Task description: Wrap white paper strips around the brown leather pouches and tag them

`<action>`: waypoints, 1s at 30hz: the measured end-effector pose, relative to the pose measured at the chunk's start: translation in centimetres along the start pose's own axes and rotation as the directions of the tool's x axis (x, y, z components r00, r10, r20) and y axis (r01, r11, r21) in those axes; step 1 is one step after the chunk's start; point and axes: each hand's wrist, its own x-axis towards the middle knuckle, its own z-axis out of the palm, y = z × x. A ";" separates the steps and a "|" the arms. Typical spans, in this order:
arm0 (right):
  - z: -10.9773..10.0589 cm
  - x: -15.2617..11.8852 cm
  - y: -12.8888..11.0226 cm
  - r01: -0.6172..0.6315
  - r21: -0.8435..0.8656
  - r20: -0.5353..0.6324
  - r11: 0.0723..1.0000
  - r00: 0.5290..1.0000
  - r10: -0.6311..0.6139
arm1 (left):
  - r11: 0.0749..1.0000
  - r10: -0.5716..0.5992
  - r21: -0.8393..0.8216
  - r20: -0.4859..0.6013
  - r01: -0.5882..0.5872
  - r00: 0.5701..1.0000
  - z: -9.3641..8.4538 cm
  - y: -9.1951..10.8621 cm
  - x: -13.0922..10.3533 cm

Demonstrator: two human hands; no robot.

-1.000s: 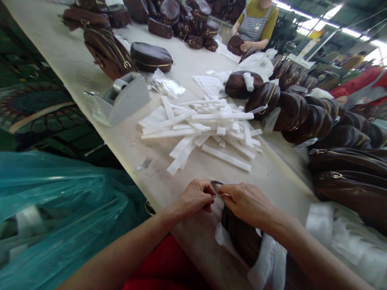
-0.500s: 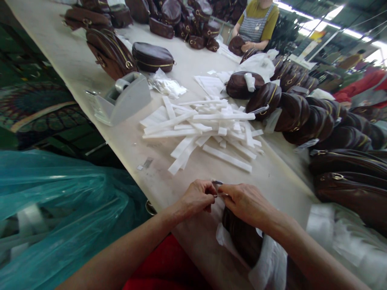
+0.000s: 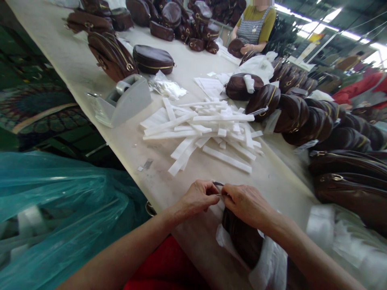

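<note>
Near the table's front edge, a dark brown zip bag (image 3: 242, 237) lies partly under my right hand, with white wrapping (image 3: 270, 262) around its lower part. My left hand (image 3: 198, 197) is closed in a pinch, thumb against fingers. Facing it, my right hand (image 3: 249, 203) is closed too, above the far end of the bag. Between the fingertips a thin, pale piece shows, and a short dark strip (image 3: 217, 183) sticks out just beyond them. Both are too small to name, and the fingers hide most of them.
A pile of white foam strips (image 3: 196, 125) lies ahead of my hands. To its left stands a grey tape dispenser (image 3: 127, 100). Brown bags (image 3: 296, 110) line the right side. Teal plastic sheeting (image 3: 75, 201) hangs at left. A co-worker (image 3: 255, 26) holds a bag at the back.
My fingertips have shifted slightly: the left thumb reaches a little further right and the right fingers are curled in more. The bag and the foam strips stay where they were.
</note>
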 end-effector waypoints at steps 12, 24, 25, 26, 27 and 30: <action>0.1 -0.5 2.1 0.090 0.427 -0.157 0.900 0.987 -0.024 | 0.912 -0.153 -0.374 0.073 0.169 0.986 0.7 0.3 0.2; 1.4 -0.3 3.4 0.012 0.815 -0.064 0.579 0.996 0.069 | 0.715 -0.121 -0.694 -0.010 0.080 0.993 1.9 -0.7 1.6; 1.6 -0.3 3.3 0.000 0.809 -0.060 0.588 0.995 0.083 | 0.696 -0.110 -0.713 0.006 0.081 0.994 1.9 -0.8 1.7; 1.7 -0.4 3.2 -0.019 0.796 -0.049 0.605 0.994 0.097 | 0.685 -0.093 -0.724 0.029 0.085 0.995 1.9 -0.9 1.8; 1.7 -0.5 3.1 -0.045 0.782 -0.026 0.622 0.994 0.104 | 0.686 -0.071 -0.722 0.054 0.088 0.996 1.9 -0.9 1.8; 1.4 -0.9 2.9 -0.114 0.763 0.067 0.637 0.993 0.098 | 0.702 -0.012 -0.708 0.096 0.077 0.995 1.8 -0.8 1.7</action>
